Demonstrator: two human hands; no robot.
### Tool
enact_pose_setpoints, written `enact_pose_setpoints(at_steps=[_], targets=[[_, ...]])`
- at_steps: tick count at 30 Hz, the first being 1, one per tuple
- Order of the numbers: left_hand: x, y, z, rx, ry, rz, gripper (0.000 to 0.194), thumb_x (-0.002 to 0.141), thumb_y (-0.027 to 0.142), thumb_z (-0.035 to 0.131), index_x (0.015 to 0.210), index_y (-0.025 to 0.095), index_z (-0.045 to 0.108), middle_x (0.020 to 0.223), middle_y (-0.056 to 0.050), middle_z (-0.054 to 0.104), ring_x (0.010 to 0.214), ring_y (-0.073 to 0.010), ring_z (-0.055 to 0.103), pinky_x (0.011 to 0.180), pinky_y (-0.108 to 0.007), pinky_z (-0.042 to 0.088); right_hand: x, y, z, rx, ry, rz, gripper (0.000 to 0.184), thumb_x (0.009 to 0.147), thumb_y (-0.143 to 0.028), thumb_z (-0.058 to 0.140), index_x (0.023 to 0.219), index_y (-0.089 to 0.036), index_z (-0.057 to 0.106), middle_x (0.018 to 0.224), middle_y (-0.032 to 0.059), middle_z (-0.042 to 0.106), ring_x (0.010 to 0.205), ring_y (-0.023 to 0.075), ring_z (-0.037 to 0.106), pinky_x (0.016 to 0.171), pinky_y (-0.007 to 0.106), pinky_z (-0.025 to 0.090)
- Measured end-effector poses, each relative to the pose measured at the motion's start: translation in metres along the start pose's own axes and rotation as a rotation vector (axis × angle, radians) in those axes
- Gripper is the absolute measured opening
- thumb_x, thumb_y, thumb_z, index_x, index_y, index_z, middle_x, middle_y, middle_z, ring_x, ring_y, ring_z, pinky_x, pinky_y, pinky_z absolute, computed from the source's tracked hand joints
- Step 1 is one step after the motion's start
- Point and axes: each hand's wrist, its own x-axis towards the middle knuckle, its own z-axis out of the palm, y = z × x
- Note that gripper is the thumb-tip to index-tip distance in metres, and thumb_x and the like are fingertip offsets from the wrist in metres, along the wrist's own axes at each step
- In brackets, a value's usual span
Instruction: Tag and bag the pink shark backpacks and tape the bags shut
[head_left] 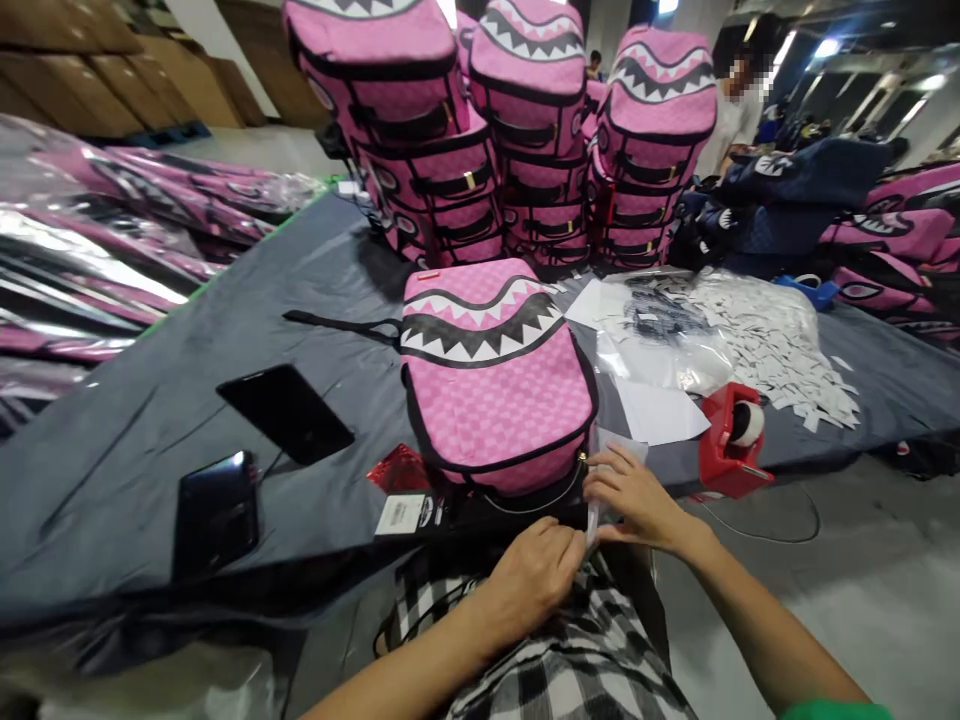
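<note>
A pink checked backpack [502, 390] with a black-and-white jagged-tooth print lies in front of me at the table's near edge. By its lower right corner, my right hand [634, 495] has its thumb and fingers closed around a thin whitish, see-through sheet [592, 522]. The fingers of my left hand [536, 570] are curled in a pinch at the lower end of that sheet, just below the bag. Under the bag's front edge lies a hang tag [400, 514] with a white label, beside a red shiny packet [400, 470]. The left fingertips are partly hidden.
Right of the backpack are a red tape dispenser [731, 440], white paper [660, 412] and a heap of small white tags [780, 340]. Two dark phone-like devices [216, 512] lie left. Stacked pink backpacks [525, 130] stand behind; a person [731, 115] is beyond them.
</note>
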Motion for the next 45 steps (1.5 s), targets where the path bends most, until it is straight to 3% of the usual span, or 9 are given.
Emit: enact_pose_setpoints(at_steps=[4, 12, 16, 21, 26, 30, 38, 42, 45], targets=[[-0.021, -0.007, -0.033, 0.051, 0.127, -0.089, 0.029, 0.101, 0.01, 0.031, 0.111, 0.013, 0.058, 0.087, -0.007, 0.07, 0.081, -0.0165, 0.066, 0.09, -0.034, 0.052, 0.023, 0.001, 0.007, -0.023, 0.026, -0.135, 0.013, 0.089, -0.033, 0.069, 0.085, -0.024, 0.062, 0.077, -0.0002, 0.066, 0.085, 0.0189, 0.06, 0.102, 0.044, 0.043], [-0.061, -0.026, -0.043, -0.367, 0.414, -0.862, 0.02, 0.095, 0.034, 0.053, 0.09, 0.021, 0.067, 0.087, -0.004, 0.07, 0.081, -0.0189, 0.066, 0.072, -0.03, 0.053, 0.028, -0.03, 0.025, -0.062, 0.314, -0.054, 0.025, 0.103, -0.028, 0.049, 0.082, -0.02, 0.06, 0.063, -0.0013, 0.059, 0.059, 0.0136, 0.052, 0.074, 0.03, 0.047], [-0.054, -0.043, -0.035, -0.301, 0.603, -0.998, 0.026, 0.09, 0.046, 0.059, 0.087, 0.022, 0.068, 0.085, -0.003, 0.068, 0.083, -0.0207, 0.064, 0.079, -0.034, 0.051, 0.024, -0.042, 0.038, -0.044, 0.387, -0.01, 0.023, 0.105, -0.022, 0.042, 0.105, -0.018, 0.065, 0.067, 0.0001, 0.061, 0.056, 0.0126, 0.053, 0.055, 0.025, 0.04], [-0.043, -0.059, -0.035, -0.219, 0.684, -1.059, 0.031, 0.086, 0.052, 0.065, 0.09, 0.022, 0.064, 0.08, -0.001, 0.067, 0.077, -0.0193, 0.063, 0.073, -0.032, 0.05, 0.026, -0.041, 0.042, -0.24, 0.255, -0.097, 0.039, 0.101, -0.011, 0.037, 0.128, -0.021, 0.064, 0.063, -0.0022, 0.053, 0.048, 0.0115, 0.047, 0.047, 0.026, 0.03], [-0.051, -0.034, -0.034, 0.126, 0.828, -0.703, 0.011, 0.09, 0.025, 0.068, 0.095, 0.022, 0.06, 0.084, -0.001, 0.065, 0.083, -0.0173, 0.062, 0.083, -0.032, 0.051, 0.024, -0.039, 0.037, -0.274, 0.172, -0.075, 0.043, 0.096, -0.005, 0.041, 0.131, -0.019, 0.063, 0.064, -0.0019, 0.054, 0.052, 0.0109, 0.049, 0.051, 0.025, 0.033], [-0.045, -0.022, -0.034, 0.188, 0.58, -0.162, 0.018, 0.097, 0.01, 0.051, 0.106, 0.019, 0.063, 0.09, -0.004, 0.069, 0.09, -0.0157, 0.064, 0.089, -0.032, 0.052, 0.023, -0.038, 0.035, -0.267, 0.138, -0.075, 0.044, 0.096, -0.006, 0.045, 0.134, -0.02, 0.062, 0.065, -0.0021, 0.056, 0.052, 0.011, 0.05, 0.05, 0.025, 0.034], [-0.025, -0.07, -0.031, 0.26, 0.33, 0.086, 0.011, 0.098, 0.016, 0.052, 0.098, 0.014, 0.063, 0.084, -0.005, 0.069, 0.084, -0.0169, 0.064, 0.08, -0.03, 0.057, 0.026, -0.029, 0.041, -0.086, 0.119, -0.029, 0.035, 0.102, -0.017, 0.045, 0.131, -0.024, 0.063, 0.068, -0.001, 0.061, 0.054, 0.0106, 0.054, 0.051, 0.023, 0.035], [-0.038, -0.083, -0.018, 0.287, 0.381, 0.172, 0.01, 0.097, 0.015, 0.055, 0.103, 0.012, 0.063, 0.087, -0.007, 0.069, 0.086, -0.017, 0.064, 0.08, -0.031, 0.058, 0.007, -0.02, 0.032, 0.332, 0.091, 0.279, 0.035, 0.099, -0.041, 0.056, 0.129, -0.022, 0.058, 0.07, -0.0029, 0.061, 0.057, 0.0115, 0.054, 0.056, 0.022, 0.039], [-0.043, -0.087, -0.011, 0.249, 0.413, 0.187, 0.021, 0.094, 0.012, 0.059, 0.114, 0.015, 0.063, 0.095, -0.007, 0.067, 0.09, -0.0166, 0.063, 0.08, -0.03, 0.058, -0.013, -0.011, 0.022, 0.546, 0.04, 0.506, 0.037, 0.088, -0.056, 0.068, 0.097, -0.02, 0.065, 0.068, -0.0037, 0.058, 0.059, 0.0123, 0.051, 0.057, 0.023, 0.039]])
